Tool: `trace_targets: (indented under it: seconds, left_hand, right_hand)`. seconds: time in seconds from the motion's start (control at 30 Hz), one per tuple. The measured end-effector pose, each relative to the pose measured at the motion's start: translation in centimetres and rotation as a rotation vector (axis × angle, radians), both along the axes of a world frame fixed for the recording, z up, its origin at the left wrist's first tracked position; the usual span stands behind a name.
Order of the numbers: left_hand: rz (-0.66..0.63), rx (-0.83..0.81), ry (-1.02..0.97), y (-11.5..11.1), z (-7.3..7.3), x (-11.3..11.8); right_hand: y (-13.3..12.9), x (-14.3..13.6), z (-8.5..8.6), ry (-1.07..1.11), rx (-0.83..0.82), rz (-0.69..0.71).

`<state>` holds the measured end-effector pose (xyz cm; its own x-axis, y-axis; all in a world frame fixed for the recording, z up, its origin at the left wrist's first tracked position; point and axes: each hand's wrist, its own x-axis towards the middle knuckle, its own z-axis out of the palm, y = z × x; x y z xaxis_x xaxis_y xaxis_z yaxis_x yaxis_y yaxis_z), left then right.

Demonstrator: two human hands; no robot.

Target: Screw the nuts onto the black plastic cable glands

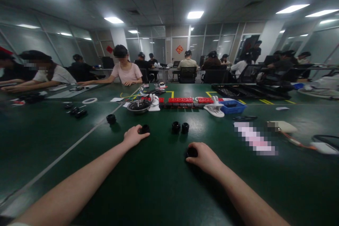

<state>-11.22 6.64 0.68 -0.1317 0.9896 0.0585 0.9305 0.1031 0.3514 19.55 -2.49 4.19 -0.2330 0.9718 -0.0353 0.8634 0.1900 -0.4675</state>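
Note:
My left hand (134, 136) rests on the green tabletop, its thumb and fingers curled round a short black round plastic fitting (144, 128). Closer to me and to the right, my right hand (205, 157) grips another black round fitting (191, 152) between thumb and fingers, low over the table. Two similar fittings, a left one (176, 127) and a right one (185, 128), stand side by side between and beyond my hands. One more black fitting (111, 119) is up and left of my left hand. My fingers partly cover both held pieces.
Behind the fittings are a metal bowl (138, 107) of black parts, red power strips (180, 100), a white clip (215, 107) and a blue bin (233, 106). Cables and a cream-coloured device (284, 126) lie at right. A co-worker (126, 72) sits across the table.

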Motion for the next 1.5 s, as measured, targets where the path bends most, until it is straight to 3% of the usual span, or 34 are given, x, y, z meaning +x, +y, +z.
trace_targets:
  seconds: [0.17, 0.4, 0.67, 0.87, 1.13, 1.5]
  left_hand:
    - [0.186, -0.015, -0.017, 2.6, -0.6, -4.1]
    - [0.339, -0.03, -0.058, 6.1, -0.9, -8.7]
    - [0.493, -0.032, -0.098, 8.0, -1.0, -12.0]
    - [0.586, -0.033, -0.091, 7.9, -0.3, -11.7]
    - [0.677, -0.025, -0.06, 6.3, 0.0, -8.7]
    - [0.681, 0.046, -0.046, 5.1, 0.0, -6.6]
  right_hand:
    - [0.0, -0.1, 0.0, 0.013, -0.007, 0.004]
    - [0.0, 0.1, -0.1, 0.033, -0.009, 0.014]
    - [0.0, 0.1, -0.2, 0.037, -0.013, 0.023]
    - [0.1, 0.1, -0.3, 0.035, 0.003, 0.023]
    - [0.1, 0.2, -0.5, 0.034, 0.01, 0.028]
    - [0.0, 0.2, -0.3, 0.016, 0.009, 0.023]
